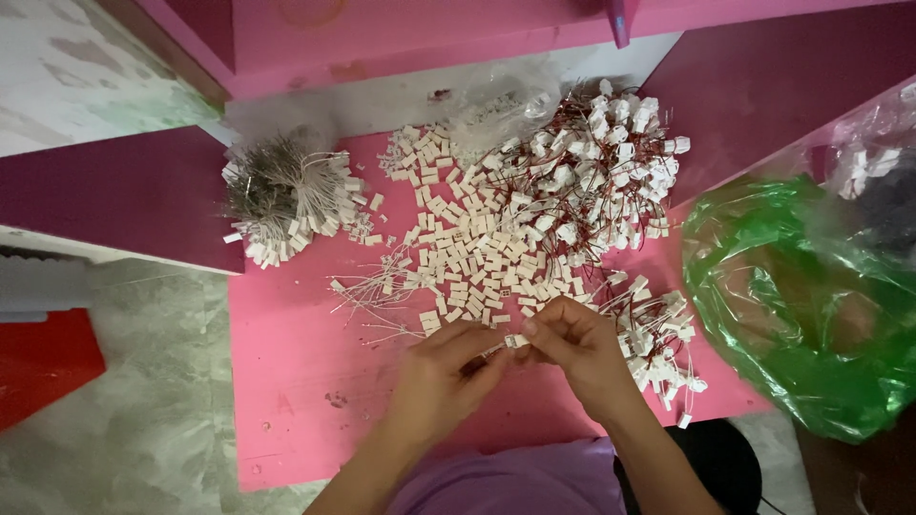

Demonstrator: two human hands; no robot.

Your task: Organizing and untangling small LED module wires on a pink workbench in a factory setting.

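Observation:
My left hand [444, 377] and my right hand [572, 348] meet over the near part of a pink table [296, 381]. Together their fingertips pinch one small white plastic connector [516, 340] with thin wire on it. Just beyond the hands lies a spread of several loose white connectors [468, 253]. Right of my right hand sits a small heap of white connectors with red wires [658, 343]. A larger tangle of red-wired connectors [601, 167] lies at the back right.
A tied bundle of grey-wired connectors [281, 195] rests at the table's back left. A green plastic bag [801, 305] lies to the right, a clear bag [873, 157] behind it. A red object [43, 358] stands on the grey floor at left. Pink shelving [429, 38] is behind.

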